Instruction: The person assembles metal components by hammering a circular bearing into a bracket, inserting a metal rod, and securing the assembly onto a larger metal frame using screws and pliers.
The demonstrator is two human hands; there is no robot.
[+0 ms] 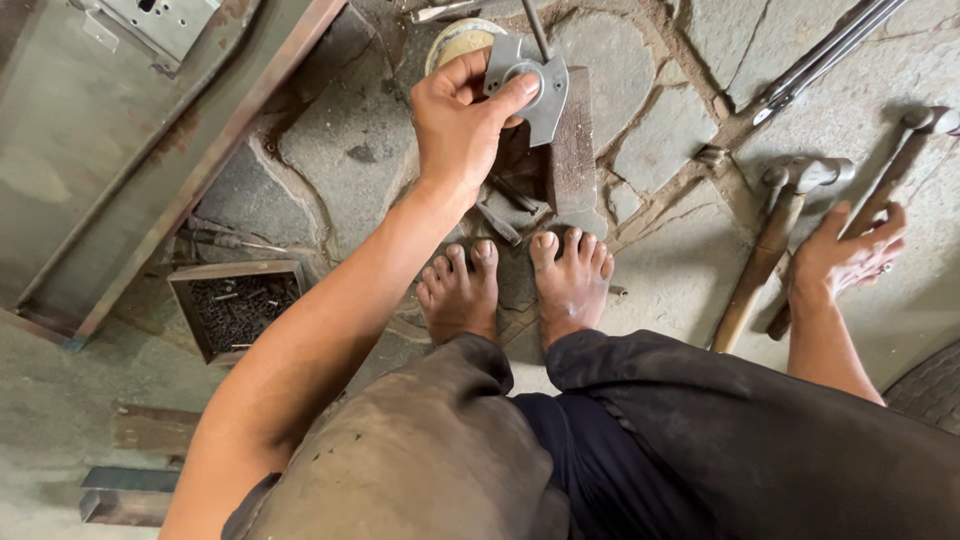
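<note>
A: While we squat barefoot on the rough, cracked stone floor [350,150], our left hand [455,125] pinches a flat grey metal plate [535,90] between thumb and fingertips. The plate has angular lobes and a round hole, and a thin steel rod [537,28] rises through it.

B: We hold it just above a rusty, upright block of iron [574,150] in front of our toes. Behind it sits a round, cream-coloured disc [458,42].

A: Our right hand [850,255] lies spread, fingers loose, over the wooden handle of a hammer [905,150]; we cannot tell whether it grasps it. A second hammer [775,235], with a worn wooden shaft and dull steel head, lies just beside.

B: To our left we see a small, square wooden box [235,310] of dark little screws, and a large, rust-edged sheet-metal panel [90,170].
</note>
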